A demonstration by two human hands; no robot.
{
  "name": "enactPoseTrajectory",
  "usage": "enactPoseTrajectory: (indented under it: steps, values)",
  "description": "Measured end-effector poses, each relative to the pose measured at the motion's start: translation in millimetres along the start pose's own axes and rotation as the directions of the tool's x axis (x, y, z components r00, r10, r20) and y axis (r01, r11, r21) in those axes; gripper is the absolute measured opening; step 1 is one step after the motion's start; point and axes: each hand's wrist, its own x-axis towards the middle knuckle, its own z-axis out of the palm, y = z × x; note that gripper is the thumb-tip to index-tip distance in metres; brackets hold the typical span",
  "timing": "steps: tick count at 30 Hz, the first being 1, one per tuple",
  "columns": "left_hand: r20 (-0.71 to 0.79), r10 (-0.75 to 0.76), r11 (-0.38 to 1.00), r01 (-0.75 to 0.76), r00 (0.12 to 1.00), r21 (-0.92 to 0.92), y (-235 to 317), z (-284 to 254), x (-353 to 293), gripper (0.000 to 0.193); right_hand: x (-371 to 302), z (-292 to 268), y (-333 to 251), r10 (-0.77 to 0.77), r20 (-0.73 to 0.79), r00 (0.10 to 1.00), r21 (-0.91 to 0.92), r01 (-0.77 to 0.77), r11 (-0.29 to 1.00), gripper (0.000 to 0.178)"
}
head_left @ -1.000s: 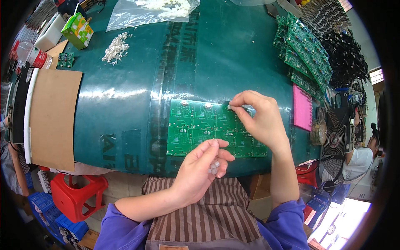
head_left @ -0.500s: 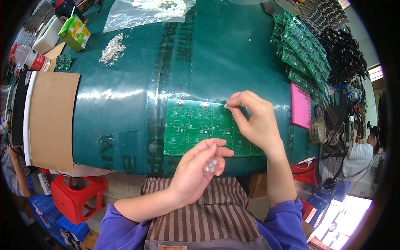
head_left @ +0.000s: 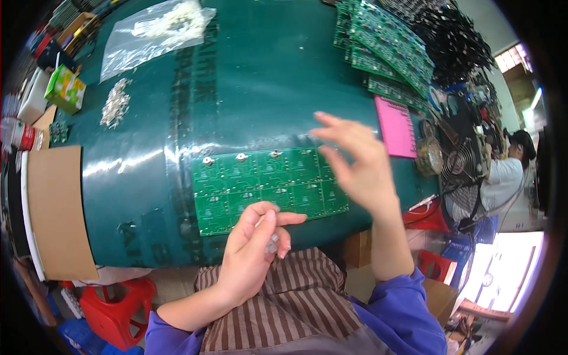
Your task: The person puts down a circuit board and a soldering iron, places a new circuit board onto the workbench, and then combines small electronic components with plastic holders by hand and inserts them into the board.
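Green circuit panel (head_left: 260,177): thin, glossy rectangle lying flat on the teal tabletop (head_left: 266,89), ruled into repeating squares with fine pale traces

Round silvery fittings (head_left: 241,157): three in a row along the panel's far edge; too small to tell whether they sit fully down, and a loose one could tip if the panel gets jolted

Pale pieces (head_left: 271,244): small, blocky, translucent grey, bunched at the panel's near side; a slackened grip could spill them over the panel or the striped apron (head_left: 278,296)

Left hand (head_left: 245,254): fingers curled around those pieces, forefinger stretched over the panel's near edge

Right hand (head_left: 361,163): blurred above the panel's right end, thumb and forefinger apart; cannot tell whether anything tiny clings there; a hasty swing could knock the nearest fitting

Pink notebook (head_left: 395,127): spiral-bound, beyond the panel to the right

Loaded boards (head_left: 393,53): bristly overlapping stack farther beyond; a careless reach could slide the topmost off

Silvery heap (head_left: 116,105): loose, spiky bits, beyond the panel to the left

Cardboard sheet (head_left: 59,213): matte tan, left of the panel
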Motion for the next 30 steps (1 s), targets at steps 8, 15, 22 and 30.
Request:
enactPoseTrajectory:
  steps: [8, 15, 22, 30]
  values:
    - [0.180, -0.119, 0.991, 0.107, 0.976, 0.078, -1, 5, 3, 0.021, -68, -98, 103, 0.341, -0.159, 0.927, -0.725, -0.344, 0.596, 0.013]
    - [0.092, -0.076, 0.996, 0.070, 0.993, 0.062, -13, 11, 3, 0.023, -82, -92, 117, 0.208, -0.303, 0.930, -0.611, -0.357, 0.706, 0.006]
    - [0.016, -0.172, 0.985, 0.172, 0.985, 0.009, -8, 25, 6, 0.024, -79, -59, 60, 0.362, -0.401, 0.841, -0.007, -0.398, 0.917, 0.004]
    - [0.108, -0.150, 0.986, 0.157, 0.983, -0.056, -16, 17, 6, 0.024, -75, -5, -40, 0.188, -0.046, 0.981, 0.620, -0.119, 0.776, 0.015]
